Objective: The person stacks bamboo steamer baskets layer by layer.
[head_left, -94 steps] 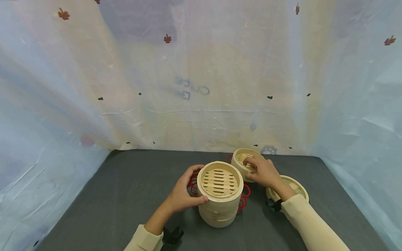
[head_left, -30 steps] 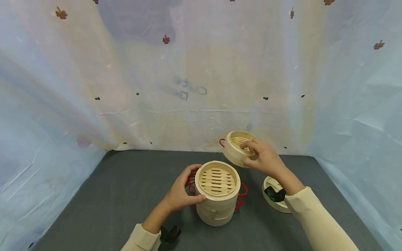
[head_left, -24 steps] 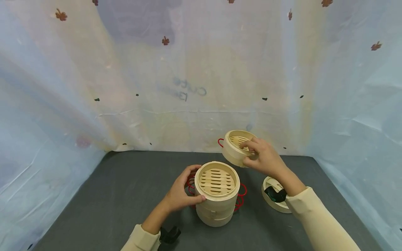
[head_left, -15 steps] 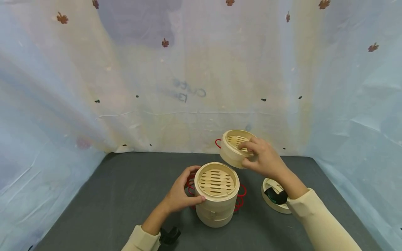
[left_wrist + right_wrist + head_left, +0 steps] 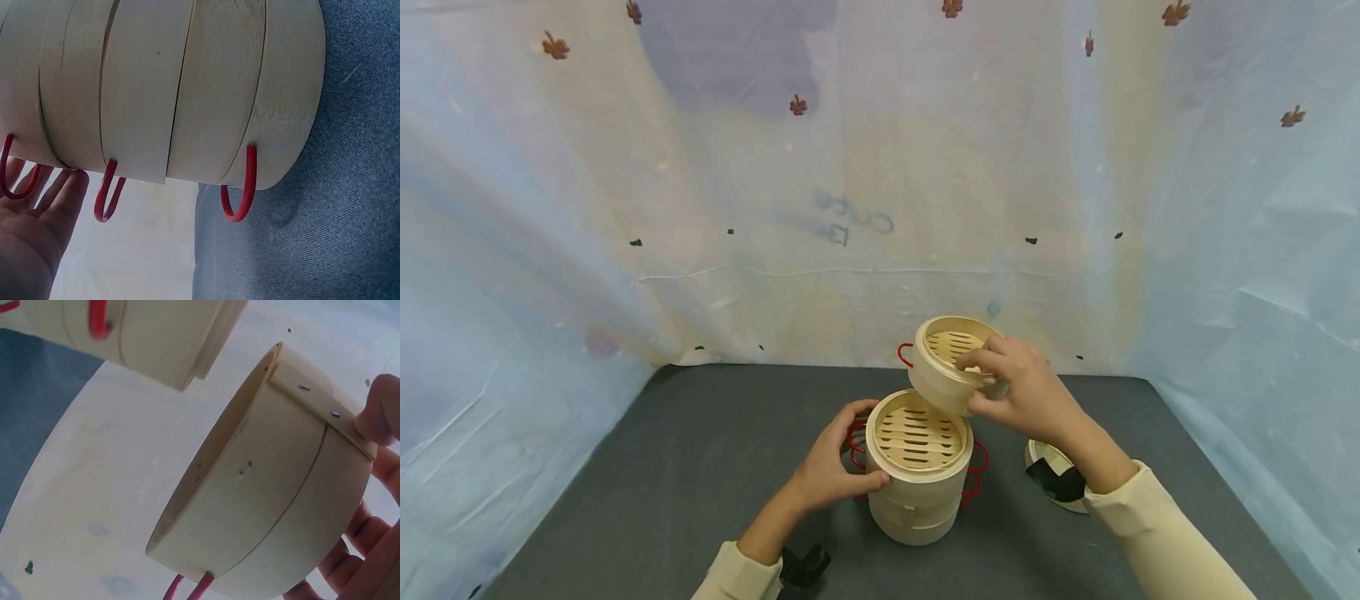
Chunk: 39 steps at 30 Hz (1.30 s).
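A stack of bamboo steamer baskets (image 5: 917, 504) with red side handles stands upright on the dark table, its slatted top tier facing up. My left hand (image 5: 831, 471) holds its upper left side, thumb at the front; in the left wrist view my fingers (image 5: 65, 200) lie beside the stacked rings (image 5: 144, 81). Above the stack's back right hangs another bamboo steamer basket (image 5: 936, 379), tilted. My right hand (image 5: 1026, 396) pinches its right wall, fingers inside the rim and thumb outside. In the right wrist view a gap shows between this basket (image 5: 269, 487) and the stack (image 5: 150, 337).
A round bamboo piece, perhaps a lid (image 5: 1039, 452), lies on the table (image 5: 700, 483) at the right, partly hidden by my right wrist and its black strap (image 5: 1056, 481). A pale printed curtain (image 5: 880, 167) rises behind the table and along both sides.
My right hand has lifted the loose basket off the table, then brought it left and slightly down toward the stack's top. The left hand has stayed on the stack.
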Available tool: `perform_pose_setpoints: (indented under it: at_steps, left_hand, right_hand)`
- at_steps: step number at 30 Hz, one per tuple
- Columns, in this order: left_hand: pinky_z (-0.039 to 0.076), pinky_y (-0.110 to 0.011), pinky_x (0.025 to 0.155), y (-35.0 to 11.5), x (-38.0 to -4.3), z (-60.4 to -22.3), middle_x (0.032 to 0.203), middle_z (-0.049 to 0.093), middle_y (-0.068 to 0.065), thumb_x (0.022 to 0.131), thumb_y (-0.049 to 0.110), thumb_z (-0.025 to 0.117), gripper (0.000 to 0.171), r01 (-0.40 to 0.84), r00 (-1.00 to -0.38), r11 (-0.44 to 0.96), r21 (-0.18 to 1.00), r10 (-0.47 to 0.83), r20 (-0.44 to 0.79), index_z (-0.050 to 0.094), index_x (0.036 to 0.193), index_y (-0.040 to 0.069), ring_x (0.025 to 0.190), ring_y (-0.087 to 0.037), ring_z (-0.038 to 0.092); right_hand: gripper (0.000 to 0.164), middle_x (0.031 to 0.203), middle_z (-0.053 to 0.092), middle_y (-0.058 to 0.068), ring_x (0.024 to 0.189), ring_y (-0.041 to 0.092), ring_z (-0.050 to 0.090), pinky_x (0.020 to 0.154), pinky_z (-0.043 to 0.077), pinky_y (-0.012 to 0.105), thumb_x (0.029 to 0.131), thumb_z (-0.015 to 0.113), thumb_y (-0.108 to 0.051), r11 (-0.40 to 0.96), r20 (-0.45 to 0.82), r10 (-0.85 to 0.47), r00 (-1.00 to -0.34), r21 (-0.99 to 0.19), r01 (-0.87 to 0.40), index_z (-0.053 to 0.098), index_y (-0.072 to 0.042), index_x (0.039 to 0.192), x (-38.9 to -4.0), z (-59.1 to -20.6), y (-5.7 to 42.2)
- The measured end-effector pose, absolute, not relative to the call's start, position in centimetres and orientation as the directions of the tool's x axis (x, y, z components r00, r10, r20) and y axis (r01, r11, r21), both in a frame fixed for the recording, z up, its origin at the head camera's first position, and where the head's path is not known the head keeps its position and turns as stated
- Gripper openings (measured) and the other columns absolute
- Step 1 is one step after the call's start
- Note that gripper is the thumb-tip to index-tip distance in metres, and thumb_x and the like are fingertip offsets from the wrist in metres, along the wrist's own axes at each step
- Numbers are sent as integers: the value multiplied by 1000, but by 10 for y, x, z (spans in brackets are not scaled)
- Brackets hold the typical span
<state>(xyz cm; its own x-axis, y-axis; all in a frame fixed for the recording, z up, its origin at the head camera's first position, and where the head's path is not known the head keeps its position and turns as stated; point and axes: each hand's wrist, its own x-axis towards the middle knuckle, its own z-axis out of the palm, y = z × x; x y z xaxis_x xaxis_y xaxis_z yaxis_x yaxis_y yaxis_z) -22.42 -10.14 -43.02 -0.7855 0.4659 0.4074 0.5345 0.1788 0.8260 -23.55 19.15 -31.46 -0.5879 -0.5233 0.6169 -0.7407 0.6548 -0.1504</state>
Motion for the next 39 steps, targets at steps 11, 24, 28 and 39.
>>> perform_pose_setpoints:
  at_steps: [11,24,28,39]
  left_hand:
    - [47,-37,102,-102,-226,-432,141,47,-6,77,18,77,79,553,-765,134,822,471,438,37,145,17,127,-24,50]
    - [47,-38,102,-103,-226,-433,143,45,-6,78,15,76,78,550,-764,122,827,474,438,36,145,16,129,-25,49]
    - [47,-39,102,-103,-226,-434,142,45,-6,78,15,76,77,551,-761,117,826,476,441,36,145,17,128,-26,49]
    - [47,-34,102,-102,-225,-434,140,47,-5,78,16,76,77,525,-783,133,841,462,416,37,144,20,129,-23,49]
  right_hand:
    - [32,82,51,-10,72,7,40,68,34,29,70,67,-11,605,633,-571,-523,-107,-789,68,-23,99,-224,-315,179]
    - [34,80,48,-12,71,5,39,69,34,28,68,67,-13,578,616,-604,-505,-98,-810,68,-25,99,-215,-313,169]
    - [34,79,47,-12,71,4,38,70,34,28,66,67,-14,568,621,-609,-493,-91,-818,67,-26,98,-213,-314,167]
    - [35,78,45,-12,71,4,36,68,34,27,67,69,-16,552,625,-622,-471,-77,-830,68,-28,99,-205,-318,163]
